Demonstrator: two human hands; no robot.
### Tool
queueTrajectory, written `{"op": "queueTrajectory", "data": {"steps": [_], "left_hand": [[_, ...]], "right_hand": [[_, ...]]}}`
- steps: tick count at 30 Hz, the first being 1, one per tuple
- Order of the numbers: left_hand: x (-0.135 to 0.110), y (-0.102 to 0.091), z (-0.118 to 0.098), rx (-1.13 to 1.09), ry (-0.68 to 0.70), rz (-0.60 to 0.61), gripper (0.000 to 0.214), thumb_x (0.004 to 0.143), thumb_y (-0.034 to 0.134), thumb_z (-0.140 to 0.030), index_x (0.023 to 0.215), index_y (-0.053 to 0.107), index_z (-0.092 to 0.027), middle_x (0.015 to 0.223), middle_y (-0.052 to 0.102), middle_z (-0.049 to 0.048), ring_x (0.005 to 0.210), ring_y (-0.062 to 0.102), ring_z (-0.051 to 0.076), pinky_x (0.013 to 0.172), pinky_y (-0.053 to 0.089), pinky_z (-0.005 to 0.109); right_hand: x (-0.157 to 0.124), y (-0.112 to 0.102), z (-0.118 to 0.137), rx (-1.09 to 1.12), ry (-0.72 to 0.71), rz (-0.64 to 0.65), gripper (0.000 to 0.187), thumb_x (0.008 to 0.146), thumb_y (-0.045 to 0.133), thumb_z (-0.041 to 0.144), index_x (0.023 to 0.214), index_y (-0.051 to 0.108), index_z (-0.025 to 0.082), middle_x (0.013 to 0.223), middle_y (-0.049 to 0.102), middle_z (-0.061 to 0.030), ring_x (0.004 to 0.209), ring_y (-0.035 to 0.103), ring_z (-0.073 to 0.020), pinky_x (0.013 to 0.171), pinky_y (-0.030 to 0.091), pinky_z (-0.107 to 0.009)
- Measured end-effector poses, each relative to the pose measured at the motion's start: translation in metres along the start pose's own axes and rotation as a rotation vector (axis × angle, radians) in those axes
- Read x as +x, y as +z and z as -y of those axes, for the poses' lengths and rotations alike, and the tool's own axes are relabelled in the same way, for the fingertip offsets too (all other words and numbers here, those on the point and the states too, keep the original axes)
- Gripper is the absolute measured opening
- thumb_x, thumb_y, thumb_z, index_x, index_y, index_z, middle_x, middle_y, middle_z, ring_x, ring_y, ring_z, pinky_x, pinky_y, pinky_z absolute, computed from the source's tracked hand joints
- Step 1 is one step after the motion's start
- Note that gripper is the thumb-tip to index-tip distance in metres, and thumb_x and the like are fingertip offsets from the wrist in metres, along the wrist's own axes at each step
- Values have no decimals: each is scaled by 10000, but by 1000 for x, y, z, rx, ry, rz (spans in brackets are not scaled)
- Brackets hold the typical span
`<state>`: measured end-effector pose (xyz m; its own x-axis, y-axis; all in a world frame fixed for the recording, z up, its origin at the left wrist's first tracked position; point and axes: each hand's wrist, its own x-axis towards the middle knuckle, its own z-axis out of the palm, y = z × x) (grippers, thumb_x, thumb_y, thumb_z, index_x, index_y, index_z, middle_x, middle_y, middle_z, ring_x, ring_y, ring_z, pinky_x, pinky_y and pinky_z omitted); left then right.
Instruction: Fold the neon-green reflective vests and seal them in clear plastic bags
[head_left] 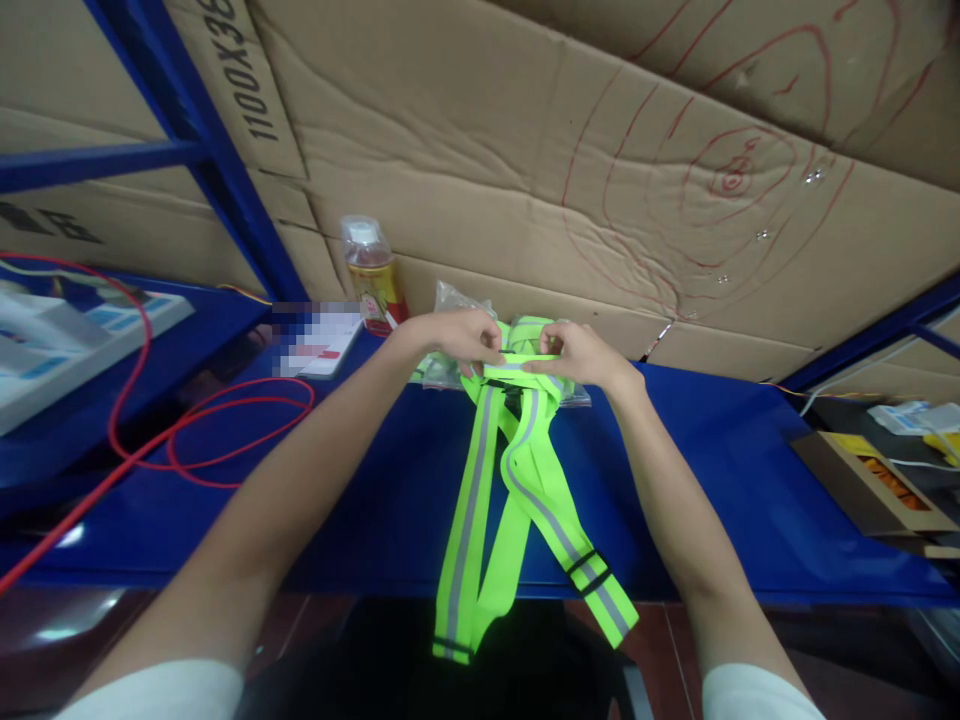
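Observation:
A neon yellow-green reflective vest (536,470) made of straps with grey stripes and black buckles lies on the blue table (360,500). Its long straps hang over the table's front edge. My left hand (469,338) pinches one side of a short band at the vest's upper part. On the opposite side of that band, my right hand (574,355) grips with thumb and fingers. Beneath and behind the hands are more bunched straps and a clear plastic bag (457,298), partly hidden by my left hand.
A drink bottle (373,275) stands against the cardboard wall (465,150). Left of it lies a white box or booklet (330,340). A red cable (217,405) loops across the table's left side. At the right is an open cardboard box (847,490) with orange contents.

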<state>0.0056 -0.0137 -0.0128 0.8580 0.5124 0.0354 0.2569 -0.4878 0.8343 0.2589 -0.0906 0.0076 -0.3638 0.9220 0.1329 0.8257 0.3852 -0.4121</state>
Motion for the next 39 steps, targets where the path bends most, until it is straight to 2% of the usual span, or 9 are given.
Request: {"op": "queueTrajectory", "data": {"steps": [4, 6, 10, 14, 16, 20, 26, 32, 39], "left_hand": [[1, 1, -11, 120, -131, -57, 264, 723, 848, -398, 706, 682, -194, 597, 688, 11, 514, 639, 172, 524, 404, 265], [-4, -1, -25, 221, -135, -112, 230, 722, 821, -382, 728, 691, -191, 600, 676, 7, 538, 632, 171, 536, 381, 265], [-20, -4, -64, 368, 68, -265, 173, 747, 798, -331, 729, 703, -187, 630, 644, -10, 565, 542, 132, 581, 360, 263], [-32, 4, -100, 278, 306, -554, 171, 768, 831, -272, 851, 701, -200, 784, 677, 10, 707, 611, 156, 673, 438, 261], [-32, 11, -109, 119, 447, -654, 351, 756, 895, -291, 1042, 707, -215, 970, 713, 39, 902, 686, 197, 783, 507, 263], [-21, 21, -98, -192, 504, -453, 756, 643, 1019, -400, 1294, 669, -240, 1208, 728, 83, 1230, 695, 296, 952, 582, 336], [-2, 45, -60, -573, 259, 24, 641, 660, 996, -506, 1169, 755, -199, 1092, 796, 132, 1035, 788, 334, 894, 657, 441], [1, 69, -73, -664, 159, 290, 569, 749, 947, -436, 1195, 757, -138, 1125, 801, 169, 1008, 800, 326, 924, 672, 481], [-10, 91, -65, -867, -102, 167, 489, 791, 910, -409, 1116, 740, -87, 982, 816, 161, 853, 794, 270, 808, 672, 408]], "right_hand": [[-5, -6, 8, 7, 95, 17, 604, 635, 988, 547, 1021, 666, 213, 669, 594, 57, 610, 474, -147, 614, 317, -297], [-7, -10, 12, -2, 76, 56, 525, 659, 964, 543, 948, 686, 205, 631, 536, 65, 596, 436, -135, 599, 293, -297], [-15, -25, 23, -40, -58, 31, 432, 852, 802, 497, 644, 568, 200, 609, 403, 47, 611, 335, -117, 600, 235, -316], [-36, -52, 41, 74, -214, -132, 333, 963, 731, 473, 797, 672, 190, 706, 545, 13, 660, 426, -140, 615, 293, -316], [-50, -65, 52, 74, -250, -250, 296, 986, 726, 464, 864, 713, 194, 732, 599, -2, 658, 469, -154, 603, 330, -319], [-80, -84, 75, 88, -280, -426, 198, 998, 745, 424, 993, 762, 227, 819, 700, -31, 741, 622, -210, 609, 452, -338], [-104, -97, 82, 79, -261, -599, 260, 980, 782, 415, 1204, 811, 286, 973, 776, -45, 879, 738, -264, 675, 571, -364], [-97, -104, 61, -69, -298, -654, 329, 984, 760, 425, 1275, 787, 274, 1093, 822, -38, 999, 787, -289, 838, 656, -399], [-77, -72, 30, -280, -358, -650, 338, 1021, 669, 309, 1330, 782, 236, 1173, 841, -70, 1034, 806, -274, 883, 628, -376]]}}
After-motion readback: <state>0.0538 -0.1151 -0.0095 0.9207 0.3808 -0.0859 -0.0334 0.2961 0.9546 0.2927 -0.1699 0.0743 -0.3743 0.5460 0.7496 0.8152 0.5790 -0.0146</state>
